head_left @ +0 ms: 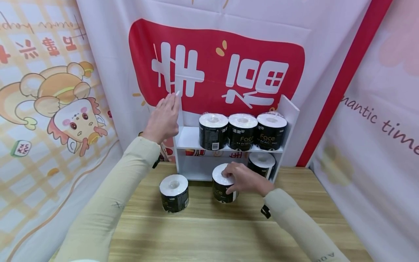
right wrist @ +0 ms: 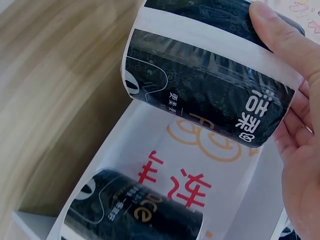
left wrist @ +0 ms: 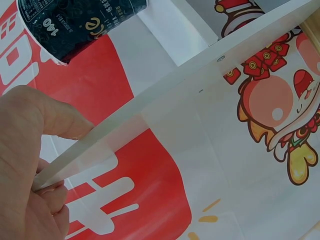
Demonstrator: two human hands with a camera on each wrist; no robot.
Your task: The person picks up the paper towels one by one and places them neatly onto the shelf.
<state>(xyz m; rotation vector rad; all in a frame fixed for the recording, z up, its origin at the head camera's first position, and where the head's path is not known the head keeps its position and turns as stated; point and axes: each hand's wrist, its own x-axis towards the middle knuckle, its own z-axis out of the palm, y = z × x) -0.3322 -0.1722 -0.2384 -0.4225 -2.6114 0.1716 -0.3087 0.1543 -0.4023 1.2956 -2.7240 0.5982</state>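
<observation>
My left hand grips the upper end of the white shelf's left side panel, thumb on one face and fingers on the other. With my right hand I hold a wrapped toilet paper roll from above, near the front of the lower level; in the right wrist view its black wrapper shows, thumb and fingers around it. Another toilet paper roll stands on the table left of it. Inside the lower level, at the right, one roll is partly hidden by my right hand.
Three rolls stand side by side on the upper shelf board, including the left one and the right one. The right side panel rises beside them. Printed cloth hangs behind the shelf. Beneath is a wooden table.
</observation>
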